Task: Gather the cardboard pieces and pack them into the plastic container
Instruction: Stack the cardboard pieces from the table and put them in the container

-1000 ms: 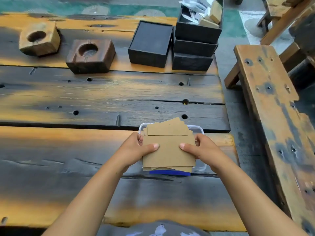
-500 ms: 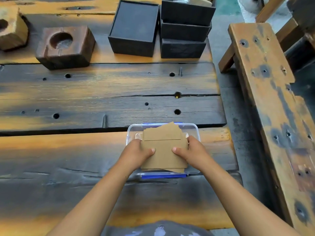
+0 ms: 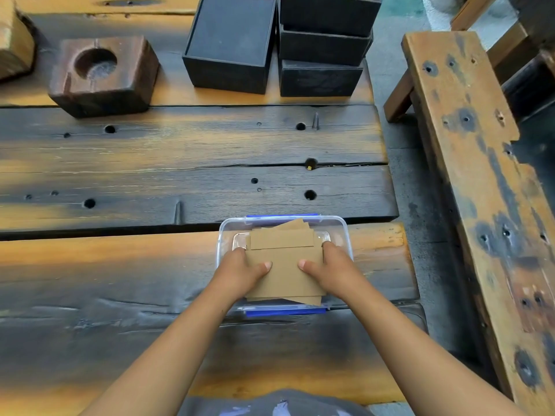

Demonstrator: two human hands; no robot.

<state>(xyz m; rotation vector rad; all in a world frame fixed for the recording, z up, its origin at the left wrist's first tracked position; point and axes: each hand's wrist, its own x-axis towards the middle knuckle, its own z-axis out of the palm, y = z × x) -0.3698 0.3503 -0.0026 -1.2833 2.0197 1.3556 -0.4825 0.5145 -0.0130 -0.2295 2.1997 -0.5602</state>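
1. The cardboard pieces [image 3: 283,273] are lying as a loosely squared stack inside the clear plastic container [image 3: 345,235], which is sitting on the near plank of the wooden table [image 3: 120,265], just in front of the person.
2. The left hand [image 3: 240,273] is gripping the stack's left edge: thumb lying on the top sheet, the other fingers wrapping down the side, their tips hidden between card and container wall.
3. The right hand [image 3: 332,273] is mirroring it on the right edge, thumb on top and fingers curling down the side. Both hands are closed on the stack, equally near to it.
4. The stack's long axis is running away from the person, in line with the gap between the two thumbs. A narrower strip is lying crosswise on the far part, and one sheet corner is poking out skewed toward the far rim.
5. The near edge of the stack is sitting close to the blue clip on the container's near wall; whether it is resting on the rim or below it cannot be told.
6. Judgement: the stack is mostly seated. The next move probably calls for a straight downward press and for the hands letting go sideways, the fingers having little room beside the walls.
7. Risk: the skewed far sheet may be catching on the rim.
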